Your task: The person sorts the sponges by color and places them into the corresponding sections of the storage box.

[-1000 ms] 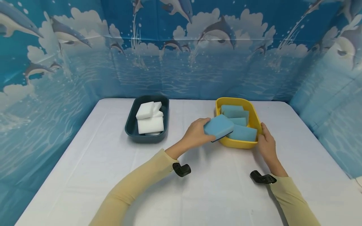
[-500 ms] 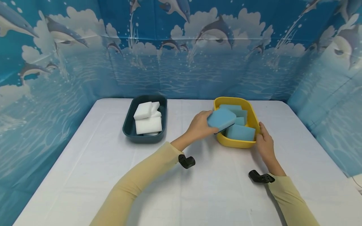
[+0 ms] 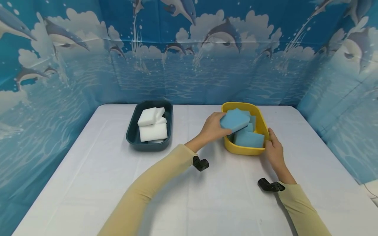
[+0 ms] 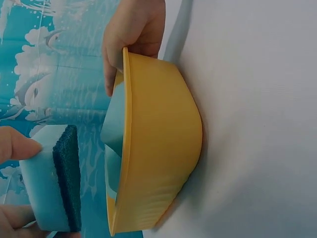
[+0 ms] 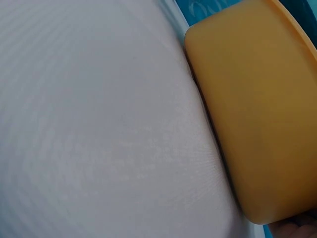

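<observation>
My left hand [image 3: 215, 127] pinches a light blue sponge [image 3: 235, 120] between thumb and fingers, over the near left part of a yellow plastic tub [image 3: 243, 150]. A dark blue scouring layer [image 4: 68, 178] covers one face of the sponge, as the left wrist view shows. Several other blue sponges [image 3: 249, 139] lie in the tub, partly hidden by the held one. At the tub's near right corner, my right hand [image 3: 275, 151] grips the rim. Only a bit of that hand appears at the lower corner of the right wrist view, beside the tub's wall [image 5: 257, 109].
A dark teal tub [image 3: 149, 146] with several white sponge blocks [image 3: 153, 132] stands to the left on the white-covered table [image 3: 189, 203]. Behind and at both sides hangs a curtain [image 3: 183, 78] printed with dolphins.
My left hand has carried the blue sponge to the right and farther back, from the tub's left edge to over its inside. The right hand stays on the rim.
</observation>
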A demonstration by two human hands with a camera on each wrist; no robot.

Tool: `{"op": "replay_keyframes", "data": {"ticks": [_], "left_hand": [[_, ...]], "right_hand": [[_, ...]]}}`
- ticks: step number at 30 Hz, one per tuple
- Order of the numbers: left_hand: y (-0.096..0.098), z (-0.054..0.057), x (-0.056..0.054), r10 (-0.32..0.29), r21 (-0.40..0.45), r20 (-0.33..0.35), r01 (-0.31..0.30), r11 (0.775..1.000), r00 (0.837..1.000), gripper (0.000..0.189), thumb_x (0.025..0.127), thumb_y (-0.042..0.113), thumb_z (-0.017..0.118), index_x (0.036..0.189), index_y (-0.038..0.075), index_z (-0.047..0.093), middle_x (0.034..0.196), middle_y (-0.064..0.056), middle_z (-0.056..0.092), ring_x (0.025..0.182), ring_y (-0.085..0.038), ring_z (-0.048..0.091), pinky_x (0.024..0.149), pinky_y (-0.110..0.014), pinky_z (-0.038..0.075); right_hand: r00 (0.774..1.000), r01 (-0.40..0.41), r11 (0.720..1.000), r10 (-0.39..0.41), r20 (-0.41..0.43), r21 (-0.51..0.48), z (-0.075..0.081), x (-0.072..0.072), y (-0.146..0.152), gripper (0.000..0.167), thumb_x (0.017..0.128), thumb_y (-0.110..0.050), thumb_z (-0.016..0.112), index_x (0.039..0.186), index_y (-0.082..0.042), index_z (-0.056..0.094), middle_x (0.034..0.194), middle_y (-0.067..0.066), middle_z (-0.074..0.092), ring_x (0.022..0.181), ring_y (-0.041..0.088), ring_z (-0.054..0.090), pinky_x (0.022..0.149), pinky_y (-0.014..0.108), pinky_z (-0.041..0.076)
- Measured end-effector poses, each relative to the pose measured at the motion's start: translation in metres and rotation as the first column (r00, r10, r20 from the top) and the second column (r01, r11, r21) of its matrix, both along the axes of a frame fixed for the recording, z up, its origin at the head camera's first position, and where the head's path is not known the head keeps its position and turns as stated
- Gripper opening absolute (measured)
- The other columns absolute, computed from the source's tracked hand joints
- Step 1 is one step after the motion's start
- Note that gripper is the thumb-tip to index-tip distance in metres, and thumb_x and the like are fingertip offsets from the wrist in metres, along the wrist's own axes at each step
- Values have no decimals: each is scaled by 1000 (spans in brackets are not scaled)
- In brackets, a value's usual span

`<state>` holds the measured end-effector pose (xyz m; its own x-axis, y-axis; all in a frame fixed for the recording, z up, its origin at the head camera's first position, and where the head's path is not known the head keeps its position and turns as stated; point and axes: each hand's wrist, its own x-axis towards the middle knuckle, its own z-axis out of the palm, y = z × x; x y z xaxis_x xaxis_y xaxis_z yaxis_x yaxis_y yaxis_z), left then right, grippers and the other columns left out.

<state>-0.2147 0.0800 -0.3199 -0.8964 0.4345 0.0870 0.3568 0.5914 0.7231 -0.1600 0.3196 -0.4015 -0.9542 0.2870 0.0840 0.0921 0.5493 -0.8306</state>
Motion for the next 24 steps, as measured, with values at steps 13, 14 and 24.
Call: {"op": "replay_keyframes", "data": {"ticks": [13,14,24], "left_hand": [[12,2,-9,-40,8,-83,41,999,996,66,83,24,67,141,8,41,142,-8,43,125,-21,47,101,-35,45],[13,2,-11,-46,4,-87,47,999,995,66,83,24,67,141,8,41,143,-8,42,126,-21,46,102,-35,45],[30,-5,-24,-112,-4,-104,112,994,988,65,84,16,65,143,8,39,147,-7,37,130,-22,44,107,-34,42]], "right_hand": [[1000,-1,1000,1,-5,13,1,1,2,56,97,-13,15,151,-4,7,158,17,7,146,36,7,119,53,12],[1000,-2,1000,2,-6,12,0,0,2,56,97,-13,15,151,-4,7,158,17,7,146,36,7,119,53,12],[1000,4,1000,-4,7,-3,-1,0,1,55,97,-13,15,151,-5,8,158,15,7,147,34,6,120,51,11]]}}
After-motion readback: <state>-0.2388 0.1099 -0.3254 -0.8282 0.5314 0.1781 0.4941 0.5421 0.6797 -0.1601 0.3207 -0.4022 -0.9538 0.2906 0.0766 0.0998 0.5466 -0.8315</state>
